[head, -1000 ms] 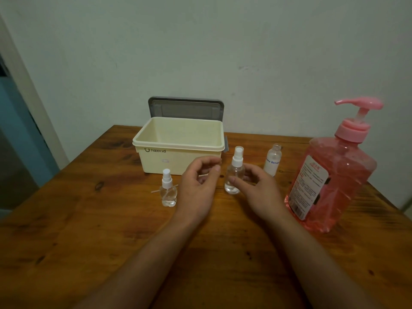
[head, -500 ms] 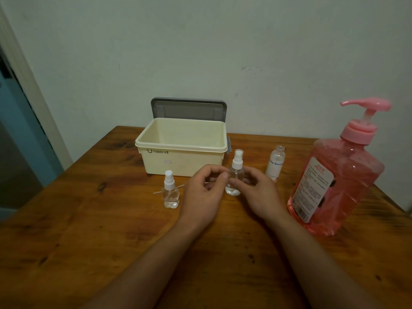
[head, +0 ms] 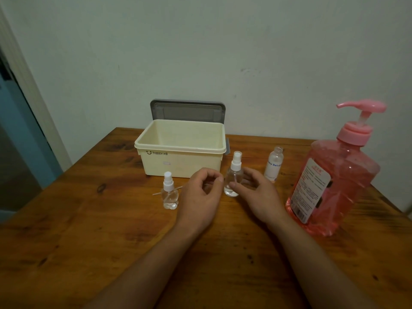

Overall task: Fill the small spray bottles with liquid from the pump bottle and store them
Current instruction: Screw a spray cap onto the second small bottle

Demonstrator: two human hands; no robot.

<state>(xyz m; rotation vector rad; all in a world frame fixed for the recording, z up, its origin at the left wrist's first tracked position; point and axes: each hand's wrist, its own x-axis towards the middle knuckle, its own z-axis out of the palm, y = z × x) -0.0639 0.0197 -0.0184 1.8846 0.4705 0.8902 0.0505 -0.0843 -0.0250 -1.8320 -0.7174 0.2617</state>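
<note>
A wooden table (head: 89,230) by a pale wall; cream box (head: 181,162), printed "happy.vdl", sits empty; pink pump bottle (head: 332,181) right; right hand (head: 256,192) grasps the middle spray bottle (head: 233,179); left hand (head: 201,197) curled, holding nothing visible.

Pink pump bottle (head: 330,181), white label; cream box (head: 180,157), grey lid (head: 187,110); clear spray bottles (head: 233,177) with white caps; brown knotty desk (head: 89,230).

Glossy wood table (head: 89,230) (clear plastic bottles (head: 169,194)).
</note>
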